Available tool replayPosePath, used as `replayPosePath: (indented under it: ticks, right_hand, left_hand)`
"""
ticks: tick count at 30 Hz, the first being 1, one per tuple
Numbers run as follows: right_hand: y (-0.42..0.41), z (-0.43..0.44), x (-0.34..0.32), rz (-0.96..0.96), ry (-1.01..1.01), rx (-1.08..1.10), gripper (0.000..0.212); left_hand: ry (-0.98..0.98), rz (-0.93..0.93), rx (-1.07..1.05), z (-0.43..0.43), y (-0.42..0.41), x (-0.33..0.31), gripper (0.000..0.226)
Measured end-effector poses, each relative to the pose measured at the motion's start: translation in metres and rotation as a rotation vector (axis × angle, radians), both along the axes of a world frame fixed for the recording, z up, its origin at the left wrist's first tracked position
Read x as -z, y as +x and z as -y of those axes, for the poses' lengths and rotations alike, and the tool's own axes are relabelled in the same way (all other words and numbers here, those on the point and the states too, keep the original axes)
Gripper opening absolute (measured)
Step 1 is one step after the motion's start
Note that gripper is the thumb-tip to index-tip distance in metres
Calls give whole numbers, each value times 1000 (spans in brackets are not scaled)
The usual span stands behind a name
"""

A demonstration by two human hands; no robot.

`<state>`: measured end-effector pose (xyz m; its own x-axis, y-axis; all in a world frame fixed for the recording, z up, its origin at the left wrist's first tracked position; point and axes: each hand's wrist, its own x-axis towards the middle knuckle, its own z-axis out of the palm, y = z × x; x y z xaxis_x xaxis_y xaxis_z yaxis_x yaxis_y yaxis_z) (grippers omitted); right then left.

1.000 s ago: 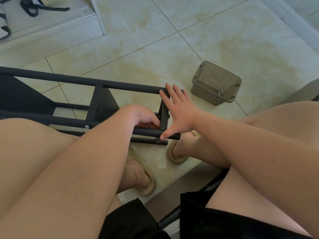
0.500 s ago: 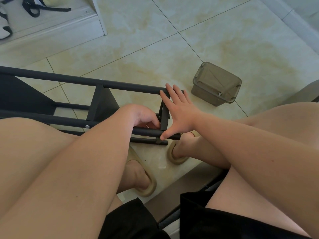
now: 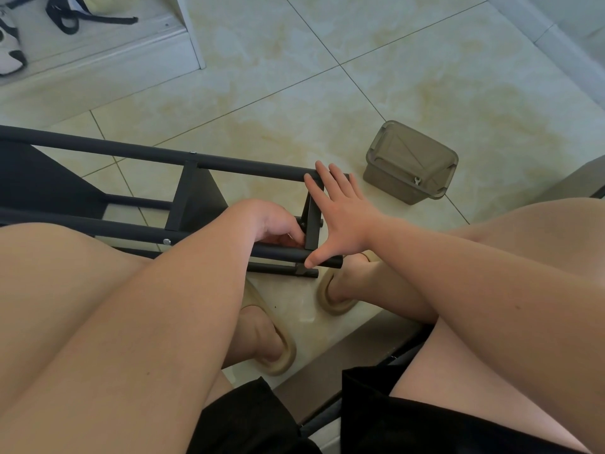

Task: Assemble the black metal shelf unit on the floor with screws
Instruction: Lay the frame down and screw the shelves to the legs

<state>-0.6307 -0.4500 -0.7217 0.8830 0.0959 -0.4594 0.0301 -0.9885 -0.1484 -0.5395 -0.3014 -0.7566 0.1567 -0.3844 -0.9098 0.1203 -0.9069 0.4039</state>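
The black metal shelf unit [image 3: 245, 165] lies on its side on the tiled floor between my knees, long tubes running left to right. My right hand [image 3: 343, 217] is spread flat against its right end, fingertips on the upper tube and thumb on the lower tube. My left hand [image 3: 275, 221] reaches in from the left, fingers curled, fingertips pinching at the inner face of the end bracket [image 3: 312, 224]; what they pinch is hidden. A silver screw head [image 3: 167, 241] shows on the lower tube further left.
A translucent grey plastic box [image 3: 409, 162] holding a small wrench [image 3: 416, 181] stands on the floor right of the frame. My feet in beige slippers [image 3: 275, 352] are under the frame. A white cabinet edge [image 3: 193, 34] and shoes [image 3: 9, 57] are far left.
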Motion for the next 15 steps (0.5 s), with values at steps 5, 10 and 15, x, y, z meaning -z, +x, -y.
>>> replayPosePath:
  ticks: [5, 10, 15]
  right_hand:
    - [1, 0, 0, -2, -4, 1, 154]
    - [0, 0, -1, -6, -1, 0, 153]
    - [0, 0, 0, -7, 2, 2, 154]
  left_hand:
    - [-16, 10, -6, -1, -2, -6, 17]
    - [-6, 86, -18, 1, -1, 3, 17]
    - [3, 38, 14, 1, -1, -3, 16]
